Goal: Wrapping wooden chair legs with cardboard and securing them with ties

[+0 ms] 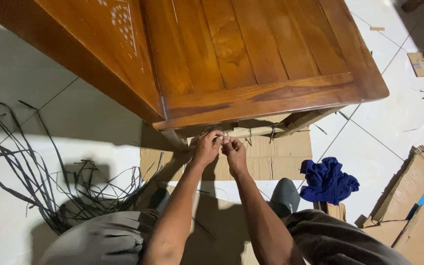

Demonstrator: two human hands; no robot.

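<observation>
**Both hands pinched at a tie under the edge of a wooden frame**

The big varnished wooden furniture piece (251, 59) fills the view from 10 to 2 o'clock, its slatted panel facing up and its near edge overhanging a pale rail (258, 130) wrapped in cardboard. Flat cardboard sheets (280, 157) lie on the white tiled floor (99, 122) beneath it, and more cardboard boxes (418, 196) stack up at 4 o'clock. A loose tangle of dark strapping strips (40, 181) spreads at 8 to 9 o'clock. A crumpled blue cloth (327, 180) sits at 4 o'clock, just beside the person's knee.

At centre, the left hand (207, 146) and right hand (234, 149) meet, touching, right under the overhang at the rail's left end. Both are closed in a fingertip pinch on something thin, apparently a dark tie strip (223, 139) looped round the rail; similar ties (272, 130) show farther along it toward 3 o'clock.

By the look of it, the step in hand is knotting or twisting this tie at the rail. The next move would call for a steady pull with both hands kept close, holding tension so the strip does not slip.

The strip itself is too small and shadowed to make out clearly; the fingertips hide its ends. The furniture's far side is cut off at 12 o'clock.
</observation>
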